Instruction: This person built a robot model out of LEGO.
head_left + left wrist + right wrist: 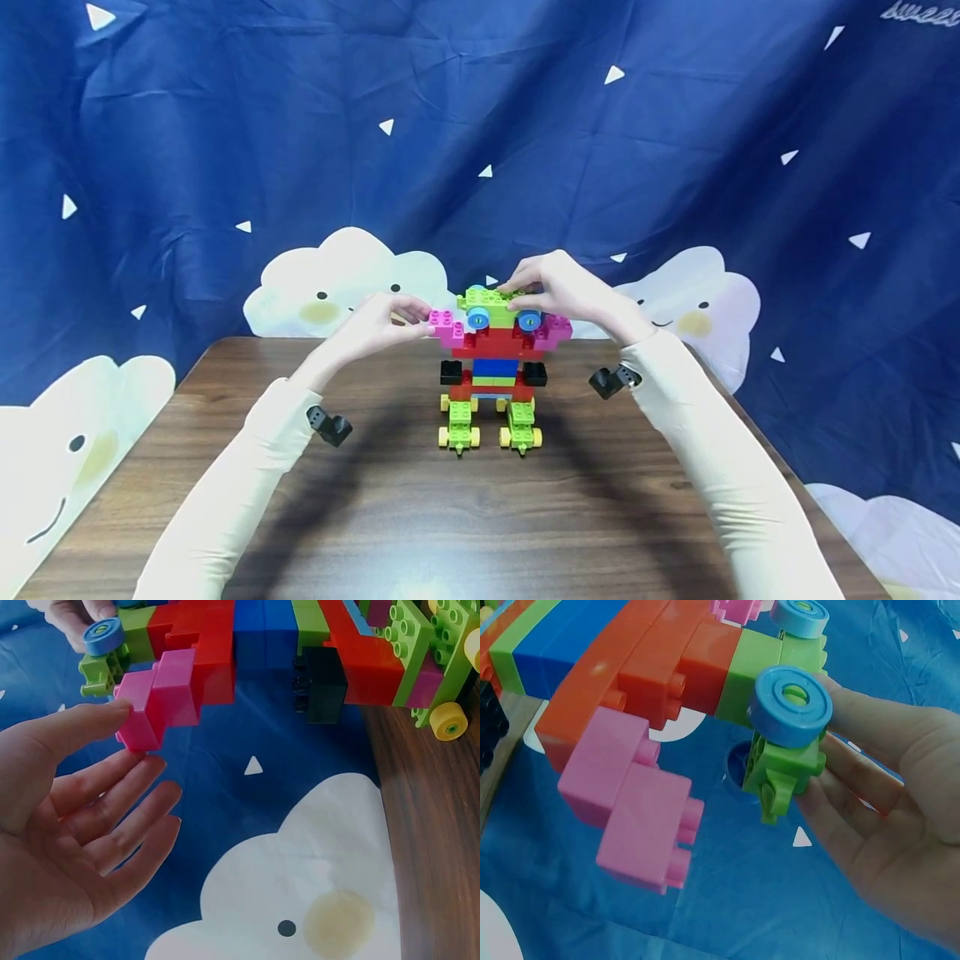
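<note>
A figure of toy building bricks stands upright on the wooden table, its middle made of red bricks [498,342] and blue bricks [495,367]. Between thumb and fingertips, my left hand [383,322] pinches the outer pink brick [141,712] of the stepped pink pair on the figure's left side. My right hand [567,288] grips the green wheeled brick base [491,306] at the top, which has blue wheels [791,706]. In the right wrist view, the other pink bricks [646,825] jut out untouched. Part of the base is hidden behind my right fingers.
Black bricks [451,372] stick out at both sides of the figure. Its feet are green bricks [460,414] with yellow wheels, standing on the brown table [420,508]. Behind the table hangs a blue cloth [300,150] printed with clouds and white triangles.
</note>
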`<control>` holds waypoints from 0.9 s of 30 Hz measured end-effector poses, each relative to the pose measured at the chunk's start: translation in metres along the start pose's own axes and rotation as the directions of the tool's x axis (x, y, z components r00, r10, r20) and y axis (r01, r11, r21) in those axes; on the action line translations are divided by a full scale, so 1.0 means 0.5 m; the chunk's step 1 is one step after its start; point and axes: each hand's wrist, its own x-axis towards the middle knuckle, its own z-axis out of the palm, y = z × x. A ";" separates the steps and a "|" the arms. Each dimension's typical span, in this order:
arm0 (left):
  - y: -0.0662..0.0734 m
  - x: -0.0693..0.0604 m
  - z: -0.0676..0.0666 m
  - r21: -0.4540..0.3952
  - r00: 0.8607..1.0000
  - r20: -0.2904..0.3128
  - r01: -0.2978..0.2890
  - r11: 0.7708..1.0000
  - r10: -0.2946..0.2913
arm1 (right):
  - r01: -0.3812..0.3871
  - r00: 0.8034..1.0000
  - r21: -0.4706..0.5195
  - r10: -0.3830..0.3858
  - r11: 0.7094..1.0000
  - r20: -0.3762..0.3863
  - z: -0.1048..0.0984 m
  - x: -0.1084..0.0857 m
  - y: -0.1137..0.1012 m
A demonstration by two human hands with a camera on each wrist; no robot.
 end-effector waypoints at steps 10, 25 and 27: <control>0.000 -0.001 -0.002 0.000 1.000 0.000 0.006 1.000 -0.006 | 0.009 1.000 -0.004 -0.009 1.000 -0.027 0.004 0.000 0.001; 0.003 -0.003 0.000 0.027 1.000 -0.005 0.021 0.999 -0.021 | -0.048 0.998 0.004 0.048 0.999 0.032 -0.003 0.000 0.000; 0.003 -0.004 0.000 0.025 1.000 -0.004 0.022 0.999 -0.022 | -0.052 0.998 0.002 0.052 0.999 0.031 -0.003 0.000 0.000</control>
